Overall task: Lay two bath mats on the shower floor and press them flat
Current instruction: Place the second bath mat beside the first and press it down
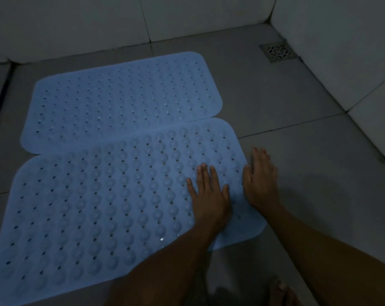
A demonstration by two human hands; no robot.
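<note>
Two light blue perforated bath mats lie side by side on the grey tiled shower floor (264, 102). The far mat (121, 100) lies flat near the back wall. The near mat (94, 206) touches its front edge and looks flat too. My left hand (209, 195) lies palm down with straight, spread fingers on the near mat's right part. My right hand (261, 182) rests flat at that mat's right edge, fingers extending onto the bare tile.
A square metal drain grate (278, 52) sits in the far right corner of the floor. Pale tiled walls (341, 62) close in the back and right side. A bare foot (284, 293) shows at the bottom edge.
</note>
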